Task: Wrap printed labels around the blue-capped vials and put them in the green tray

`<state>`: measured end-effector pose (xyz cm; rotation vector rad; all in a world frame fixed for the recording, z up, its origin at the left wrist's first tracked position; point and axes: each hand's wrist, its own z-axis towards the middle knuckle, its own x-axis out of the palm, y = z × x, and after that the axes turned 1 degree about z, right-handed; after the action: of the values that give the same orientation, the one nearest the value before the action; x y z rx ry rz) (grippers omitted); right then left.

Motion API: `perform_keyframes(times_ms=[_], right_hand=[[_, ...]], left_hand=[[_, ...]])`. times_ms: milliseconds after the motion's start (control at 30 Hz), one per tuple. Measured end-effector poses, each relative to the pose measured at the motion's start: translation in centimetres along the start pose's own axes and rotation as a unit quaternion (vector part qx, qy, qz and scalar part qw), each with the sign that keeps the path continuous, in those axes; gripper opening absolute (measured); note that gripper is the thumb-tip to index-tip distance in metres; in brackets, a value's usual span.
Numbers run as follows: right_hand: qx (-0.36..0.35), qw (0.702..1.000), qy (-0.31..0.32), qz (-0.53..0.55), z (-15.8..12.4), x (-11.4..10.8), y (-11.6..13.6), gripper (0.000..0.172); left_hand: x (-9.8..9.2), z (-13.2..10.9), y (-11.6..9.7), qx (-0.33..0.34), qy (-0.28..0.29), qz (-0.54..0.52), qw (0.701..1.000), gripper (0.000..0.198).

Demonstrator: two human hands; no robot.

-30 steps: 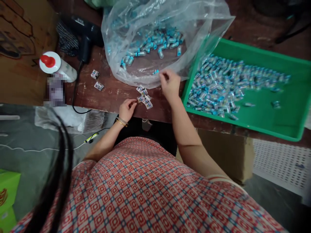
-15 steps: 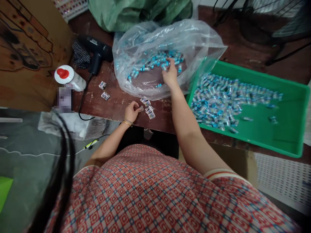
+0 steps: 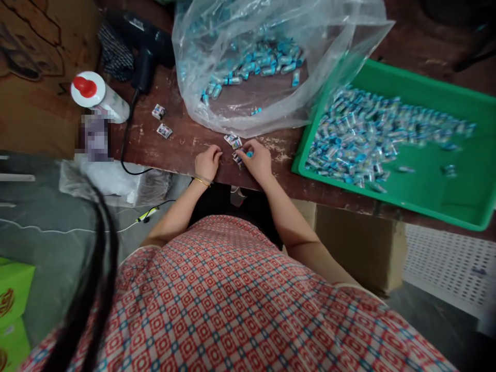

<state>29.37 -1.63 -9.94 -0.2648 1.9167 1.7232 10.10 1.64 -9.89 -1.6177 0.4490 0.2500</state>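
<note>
My right hand [image 3: 259,161] is closed on a small clear vial with a blue cap [image 3: 249,154], mostly hidden by the fingers, near the table's front edge. Just to its left, my left hand [image 3: 207,164] rests at the edge with thumb and fingers pinched together. Whatever sits in that pinch is too small to make out. Printed labels in small stacks [image 3: 233,140] lie between and beyond the hands, partly covered by the right fingers. Behind them, an open clear plastic bag [image 3: 279,116] contains many blue-capped vials [image 3: 267,64].
At the right, a green tray [image 3: 387,200] holds many labelled vials. Two more label stacks [image 3: 165,130] lie at the left. Beyond these are a black heat gun or hair dryer [image 3: 143,67] with its cord, a white bottle with a red top [image 3: 114,106] and a cardboard box [image 3: 39,119].
My right hand has come out of the plastic bag with a vial and moved down beside my left hand. The left hand stays pinched near the edge. The view has tilted downward.
</note>
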Motion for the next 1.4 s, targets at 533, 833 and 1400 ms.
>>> perform_keyframes(times_ms=[533, 833, 1400], right_hand=[[0.072, 0.956, 0.155, 0.239, -1.5, -1.0, 3.2, 0.055], [-0.021, 0.981, 0.112, 0.156, -1.6, -5.0, 1.2, 0.043], [-0.038, 0.971, 0.059, 0.228, -0.7, -3.5, 4.0, 0.028]], left_hand=[[-0.4, -2.0, -3.6, -0.105, 0.095, -0.206, 0.968, 0.032], [-1.0, -2.2, -3.0, -0.129, 0.103, -0.219, 0.962, 0.032], [-1.6, -2.8, -4.0, -0.144, 0.187, -0.230, 0.944, 0.041]])
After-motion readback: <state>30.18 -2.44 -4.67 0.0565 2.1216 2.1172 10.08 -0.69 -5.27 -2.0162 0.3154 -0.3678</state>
